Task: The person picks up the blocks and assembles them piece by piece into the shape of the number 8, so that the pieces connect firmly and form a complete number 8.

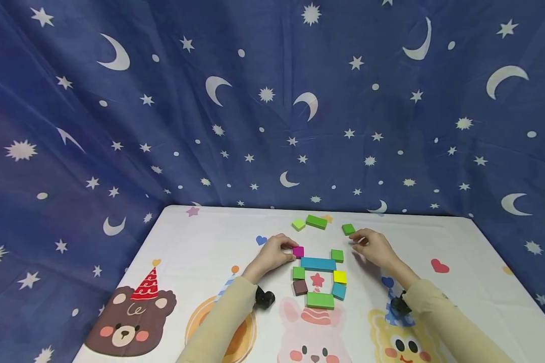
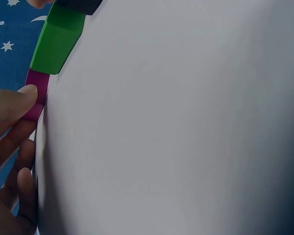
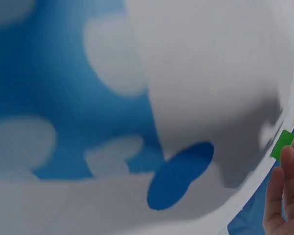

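My left hand pinches a magenta block at the upper left corner of a block outline; in the left wrist view the thumb lies on this magenta block. A long blue block lies beside it. My right hand has its fingers loosely bent beside a green block farther back; its fingertips reach that block's near edge, and contact is hard to tell. Another green block sits at the outline's upper right corner.
Below the long blue block are a green block, a brown block, a yellow block, a smaller blue block and a long green block. Behind lie a light green block and another long green block.
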The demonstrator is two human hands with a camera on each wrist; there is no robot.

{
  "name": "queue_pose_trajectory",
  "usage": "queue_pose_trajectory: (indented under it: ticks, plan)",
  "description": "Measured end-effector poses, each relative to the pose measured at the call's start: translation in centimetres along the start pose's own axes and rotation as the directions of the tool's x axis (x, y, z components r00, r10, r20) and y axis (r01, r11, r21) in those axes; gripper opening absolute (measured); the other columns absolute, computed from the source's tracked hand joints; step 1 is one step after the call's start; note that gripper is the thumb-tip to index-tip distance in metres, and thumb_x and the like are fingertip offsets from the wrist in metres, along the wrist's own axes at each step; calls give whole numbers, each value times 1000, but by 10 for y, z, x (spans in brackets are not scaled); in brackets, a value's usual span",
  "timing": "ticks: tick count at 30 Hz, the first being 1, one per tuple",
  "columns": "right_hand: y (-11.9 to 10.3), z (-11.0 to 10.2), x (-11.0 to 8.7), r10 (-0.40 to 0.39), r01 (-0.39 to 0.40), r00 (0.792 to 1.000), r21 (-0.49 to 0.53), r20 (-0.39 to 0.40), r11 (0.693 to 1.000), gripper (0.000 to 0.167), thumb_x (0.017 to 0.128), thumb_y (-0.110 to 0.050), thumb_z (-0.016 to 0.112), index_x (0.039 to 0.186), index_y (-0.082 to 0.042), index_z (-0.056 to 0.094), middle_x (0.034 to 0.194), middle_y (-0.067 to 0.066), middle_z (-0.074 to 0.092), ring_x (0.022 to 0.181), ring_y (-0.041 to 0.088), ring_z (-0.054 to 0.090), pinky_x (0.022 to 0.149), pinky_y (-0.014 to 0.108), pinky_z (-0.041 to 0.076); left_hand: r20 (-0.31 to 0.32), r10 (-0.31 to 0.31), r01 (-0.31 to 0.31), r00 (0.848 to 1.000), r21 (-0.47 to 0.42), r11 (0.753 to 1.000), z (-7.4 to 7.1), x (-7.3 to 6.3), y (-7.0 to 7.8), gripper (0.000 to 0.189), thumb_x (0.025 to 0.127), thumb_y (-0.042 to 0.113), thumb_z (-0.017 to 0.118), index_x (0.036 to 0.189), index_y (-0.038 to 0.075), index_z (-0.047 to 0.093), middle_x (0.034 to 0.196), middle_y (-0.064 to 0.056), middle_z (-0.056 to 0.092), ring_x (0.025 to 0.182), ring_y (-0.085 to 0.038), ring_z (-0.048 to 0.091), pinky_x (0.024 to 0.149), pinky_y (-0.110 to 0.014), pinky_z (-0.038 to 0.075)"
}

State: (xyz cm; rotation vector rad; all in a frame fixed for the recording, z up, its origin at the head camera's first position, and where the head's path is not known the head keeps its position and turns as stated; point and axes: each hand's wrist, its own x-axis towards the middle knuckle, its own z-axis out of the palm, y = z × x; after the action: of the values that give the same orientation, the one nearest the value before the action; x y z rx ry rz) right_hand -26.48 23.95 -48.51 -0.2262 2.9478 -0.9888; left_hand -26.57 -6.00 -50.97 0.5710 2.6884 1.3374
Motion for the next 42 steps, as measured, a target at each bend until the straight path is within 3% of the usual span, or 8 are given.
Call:
queue_pose_trajectory:
  ticks: [13, 19, 27, 42]
  plan:
    - [1, -2, 25, -12, 7, 998, -74, -69, 997, 34, 84, -3, 64, 117, -2, 64, 116, 18, 62, 106, 37, 57, 88, 50, 48, -1, -13, 13, 1000, 16, 1000, 2, 2, -4, 29, 77, 7, 76, 105, 10, 73, 100, -3, 66, 94, -17, 60, 86, -27, 48]
    - [5, 1, 34, -16, 9, 998, -111, -62, 994, 39, 83, -2, 65, 122, -2, 61, 124, 20, 59, 113, 40, 54, 92, 55, 45, -2, -12, 13, 1000, 20, 1000, 1, 1, -3, 29, 77, 7, 76, 106, 10, 73, 100, -4, 66, 94, -16, 59, 86, -27, 47]
    - [14, 7, 44, 4, -8, 999, -129, -32, 992, 46, 83, -4, 66, 128, -1, 57, 127, 22, 56, 108, 37, 55, 92, 53, 46, 2, -13, 13, 1000, -8, 1000, 1, 1, -4, 29, 78, 7, 77, 106, 9, 73, 101, -4, 66, 96, -17, 61, 86, -26, 48]
    - [19, 12, 47, -9, 5, 1000, -137, -27, 991, 42, 84, -1, 63, 127, 0, 58, 126, 24, 57, 108, 37, 54, 96, 54, 43, 2, -26, 26, 1000, -28, 999, 0, 0, -3, 30, 78, 8, 77, 107, 10, 73, 101, -4, 66, 96, -17, 59, 87, -28, 48]
